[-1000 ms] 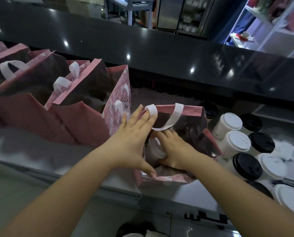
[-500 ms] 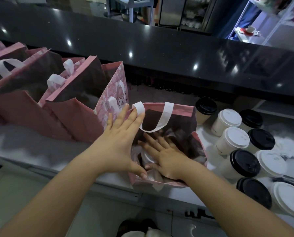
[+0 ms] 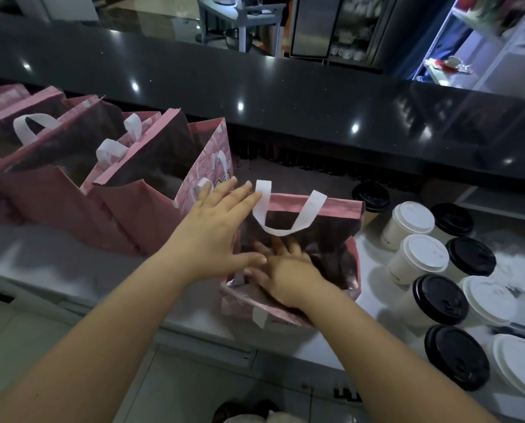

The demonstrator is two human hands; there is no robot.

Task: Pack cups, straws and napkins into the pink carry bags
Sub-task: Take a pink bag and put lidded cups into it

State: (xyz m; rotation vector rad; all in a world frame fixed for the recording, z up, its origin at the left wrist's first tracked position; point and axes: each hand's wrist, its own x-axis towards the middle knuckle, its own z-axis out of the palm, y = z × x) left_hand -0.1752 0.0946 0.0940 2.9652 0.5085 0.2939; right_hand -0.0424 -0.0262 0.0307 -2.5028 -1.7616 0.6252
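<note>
The left hand [image 3: 215, 236], fingers straight, pressed the pink carry bag's [image 3: 316, 206] side; the right hand [image 3: 288, 270], fingers spread, lay inside it.

Lidded cups [image 3: 412, 219] crowd the desk [image 3: 57, 270] right of the open pink bag [image 3: 340, 207]. More bags [image 3: 72, 209] stand close left, bare desk before them.

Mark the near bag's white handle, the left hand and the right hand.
white handle [image 3: 285, 232], head view, bottom of the loop
left hand [image 3: 215, 236], head view, back of the hand
right hand [image 3: 287, 276], head view, back of the hand
</note>
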